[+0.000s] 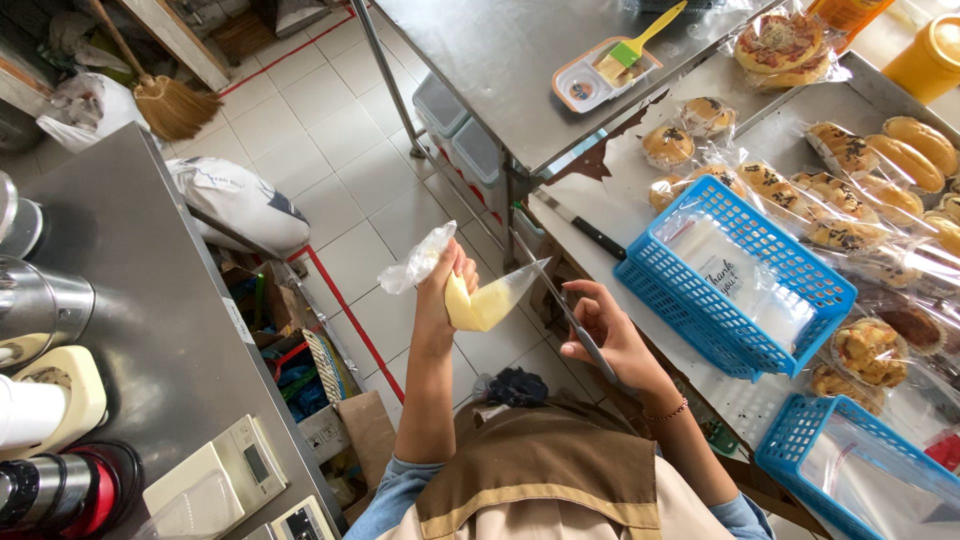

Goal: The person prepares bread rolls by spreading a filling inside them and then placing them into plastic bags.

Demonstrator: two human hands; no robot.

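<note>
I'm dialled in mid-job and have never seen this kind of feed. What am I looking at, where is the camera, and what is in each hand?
There is no machine here: a person works with two bare hands, and the single picture comes from a camera on their head, looking down.

The left hand holds up a clear piping bag filled with pale yellow cream, its twisted top sticking out above the fist. The right hand holds scissors whose blades reach to the bag's pointed tip.

To the right, a steel table carries wrapped buns, a knife and two blue baskets with clear bags inside. Further back sit a small tray and a yellow brush. On the left counter are a scale and metal containers.
</note>
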